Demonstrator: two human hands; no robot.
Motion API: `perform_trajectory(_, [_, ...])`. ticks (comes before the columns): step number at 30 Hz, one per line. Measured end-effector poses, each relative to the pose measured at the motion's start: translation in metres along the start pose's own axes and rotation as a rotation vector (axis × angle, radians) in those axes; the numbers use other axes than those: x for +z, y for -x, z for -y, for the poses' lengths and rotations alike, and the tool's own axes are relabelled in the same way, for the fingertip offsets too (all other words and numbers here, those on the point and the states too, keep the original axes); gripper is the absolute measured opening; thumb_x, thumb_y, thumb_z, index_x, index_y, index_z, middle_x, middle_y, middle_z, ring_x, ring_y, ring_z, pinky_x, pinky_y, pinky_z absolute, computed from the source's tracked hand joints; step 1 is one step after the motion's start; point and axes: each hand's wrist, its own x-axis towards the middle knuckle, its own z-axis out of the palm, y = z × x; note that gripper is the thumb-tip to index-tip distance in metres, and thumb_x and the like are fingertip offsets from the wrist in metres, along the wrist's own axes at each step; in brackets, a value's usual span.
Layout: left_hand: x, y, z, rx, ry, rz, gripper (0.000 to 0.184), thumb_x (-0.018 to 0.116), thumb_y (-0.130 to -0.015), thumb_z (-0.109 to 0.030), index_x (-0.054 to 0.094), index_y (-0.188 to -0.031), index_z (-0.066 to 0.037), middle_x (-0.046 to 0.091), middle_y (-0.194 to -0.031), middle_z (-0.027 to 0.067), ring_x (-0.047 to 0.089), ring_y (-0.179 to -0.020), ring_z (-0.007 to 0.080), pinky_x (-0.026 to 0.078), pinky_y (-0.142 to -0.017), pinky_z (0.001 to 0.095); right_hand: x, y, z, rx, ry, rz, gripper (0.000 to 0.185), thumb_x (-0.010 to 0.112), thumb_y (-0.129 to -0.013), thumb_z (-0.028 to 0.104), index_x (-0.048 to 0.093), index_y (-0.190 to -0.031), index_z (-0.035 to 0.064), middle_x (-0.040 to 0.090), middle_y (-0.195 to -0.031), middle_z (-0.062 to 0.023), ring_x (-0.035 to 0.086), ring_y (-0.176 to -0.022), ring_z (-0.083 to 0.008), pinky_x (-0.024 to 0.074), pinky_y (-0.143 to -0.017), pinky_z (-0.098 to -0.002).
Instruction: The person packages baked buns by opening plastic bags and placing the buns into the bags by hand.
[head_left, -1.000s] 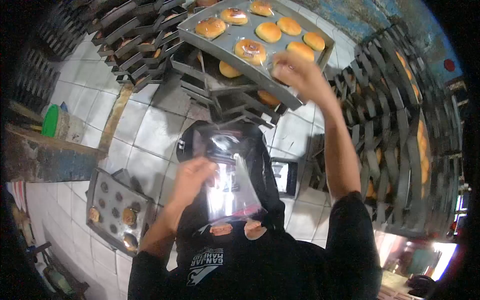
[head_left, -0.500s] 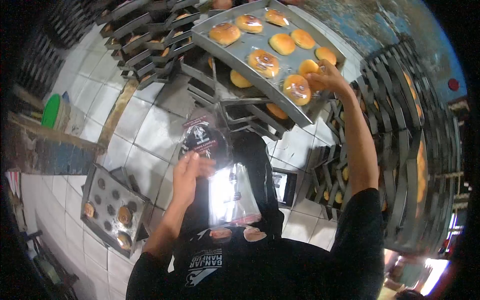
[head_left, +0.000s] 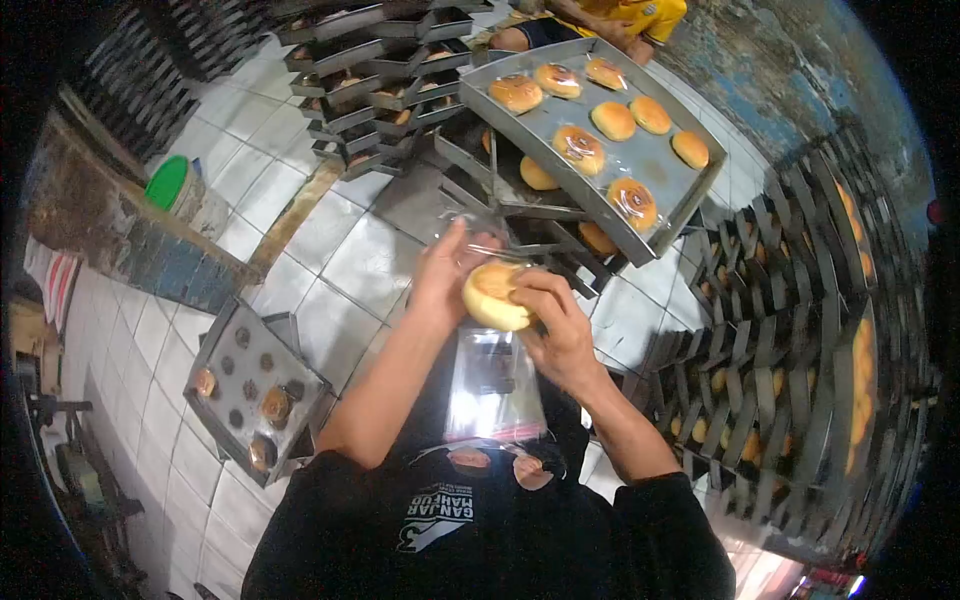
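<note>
A round golden bun (head_left: 497,297) is gripped in my right hand (head_left: 560,335), in front of my chest. My left hand (head_left: 443,270) holds a clear plastic bag (head_left: 480,232), whose lower part lies close against the bun. A stack of clear bags (head_left: 492,390) rests on my lap below both hands. Ahead and to the right, a large metal tray (head_left: 640,150) carries several buns, some in clear wrappers and some bare.
Stacked metal trays stand at the back (head_left: 380,90) and on the right (head_left: 780,380). A small tray (head_left: 235,400) with a few buns lies at the left, near a green-topped bucket (head_left: 170,185). Another person (head_left: 655,20) sits behind the large tray.
My right hand has left the large tray with a bun and come to my left hand. The left hand has lifted a bag off the lap. The view has shifted, and another person now shows.
</note>
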Motion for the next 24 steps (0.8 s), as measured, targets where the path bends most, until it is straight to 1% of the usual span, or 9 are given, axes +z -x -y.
perform_trajectory(3, [0.022, 0.024, 0.003, -0.050, -0.017, 0.095, 0.034, 0.059, -0.102, -0.033, 0.061, -0.120, -0.004, 0.069, -0.119, 0.0155, 0.068, -0.108, 0.0284, 0.055, -0.095, 0.0444, 0.005, 0.010, -0.019, 0.035, 0.121, -0.153, 0.049, 0.070, -0.066, -0.017, 0.062, -0.110, 0.0024, 0.063, -0.118, -0.0164, 0.066, -0.112, -0.0368, 0.0571, -0.093, -0.0419])
perform_trajectory(5, [0.050, 0.048, -0.005, -0.062, -0.078, 0.065, 0.034, 0.052, -0.105, -0.031, 0.062, -0.123, -0.004, 0.069, -0.119, 0.0132, 0.067, -0.110, 0.0267, 0.055, -0.094, 0.0451, 0.005, 0.001, -0.007, -0.080, 0.193, -0.084, 0.051, 0.072, -0.065, -0.016, 0.063, -0.111, 0.0027, 0.065, -0.117, -0.0158, 0.066, -0.112, -0.0365, 0.0569, -0.093, -0.0422])
perform_trajectory(9, [0.020, 0.052, -0.004, 0.069, -0.118, 0.193, 0.034, 0.053, -0.103, -0.028, 0.062, -0.127, -0.004, 0.068, -0.121, 0.0137, 0.067, -0.112, 0.0281, 0.055, -0.097, 0.0458, 0.034, -0.008, 0.008, 0.037, 0.229, -0.034, 0.053, 0.077, -0.071, 0.000, 0.064, -0.122, 0.0045, 0.067, -0.124, -0.0169, 0.063, -0.122, -0.0342, 0.0433, -0.109, -0.0528])
perform_trajectory(13, [-0.014, 0.042, -0.025, -0.078, 0.075, 0.120, 0.036, 0.051, -0.106, -0.029, 0.059, -0.132, -0.006, 0.066, -0.128, 0.0139, 0.065, -0.118, 0.0291, 0.052, -0.103, 0.0452, 0.080, 0.011, 0.022, 0.104, 0.155, 0.152, 0.068, 0.071, -0.077, 0.002, 0.053, -0.142, 0.0026, 0.055, -0.146, -0.0197, 0.051, -0.139, -0.0339, 0.0301, -0.119, -0.0570])
perform_trajectory(14, [0.001, 0.055, -0.004, 0.089, -0.027, -0.094, 0.041, 0.049, -0.108, -0.035, 0.056, -0.137, -0.006, 0.065, -0.132, 0.0139, 0.064, -0.120, 0.0302, 0.050, -0.106, 0.0458, 0.079, 0.009, 0.014, 0.074, 0.210, 0.133, 0.066, 0.069, -0.078, 0.002, 0.053, -0.142, 0.0026, 0.054, -0.147, -0.0198, 0.051, -0.139, -0.0335, 0.0293, -0.119, -0.0576])
perform_trajectory(17, [0.009, 0.075, 0.025, 0.337, -0.221, -0.010, 0.045, 0.049, -0.108, -0.037, 0.052, -0.141, -0.006, 0.063, -0.135, 0.0125, 0.061, -0.123, 0.0263, 0.049, -0.107, 0.0437, 0.062, -0.007, 0.016, 0.072, 0.249, 0.144, 0.059, 0.062, -0.083, -0.001, 0.053, -0.141, 0.0013, 0.057, -0.144, -0.0174, 0.051, -0.138, -0.0334, 0.0264, -0.119, -0.0624])
perform_trajectory(20, [-0.004, 0.063, -0.012, 0.181, 0.005, 0.342, 0.048, 0.055, -0.106, -0.039, 0.049, -0.144, -0.008, 0.059, -0.138, 0.0083, 0.059, -0.124, 0.0214, 0.046, -0.108, 0.0403, 0.060, -0.014, 0.020, 0.028, 0.246, 0.170, 0.054, 0.060, -0.084, 0.000, 0.055, -0.138, 0.0021, 0.060, -0.139, -0.0147, 0.051, -0.138, -0.0327, 0.0262, -0.118, -0.0657])
perform_trajectory(23, [0.002, 0.041, 0.030, 0.388, -0.265, 0.142, 0.047, 0.051, -0.107, -0.042, 0.051, -0.141, -0.010, 0.061, -0.135, 0.0092, 0.061, -0.121, 0.0229, 0.046, -0.108, 0.0420, 0.065, -0.020, -0.003, 0.151, 0.454, 0.376, 0.054, 0.062, -0.086, 0.004, 0.054, -0.140, 0.0065, 0.060, -0.139, -0.0146, 0.052, -0.137, -0.0305, 0.0287, -0.116, -0.0660])
perform_trajectory(24, [0.006, 0.042, 0.031, 0.365, -0.183, 0.139, 0.045, 0.055, -0.106, -0.038, 0.051, -0.140, -0.010, 0.061, -0.133, 0.0093, 0.061, -0.120, 0.0231, 0.048, -0.106, 0.0417, 0.058, -0.028, -0.001, 0.107, 0.444, 0.286, 0.055, 0.063, -0.087, 0.007, 0.053, -0.140, 0.0069, 0.061, -0.138, -0.0146, 0.054, -0.135, -0.0308, 0.0307, -0.116, -0.0651])
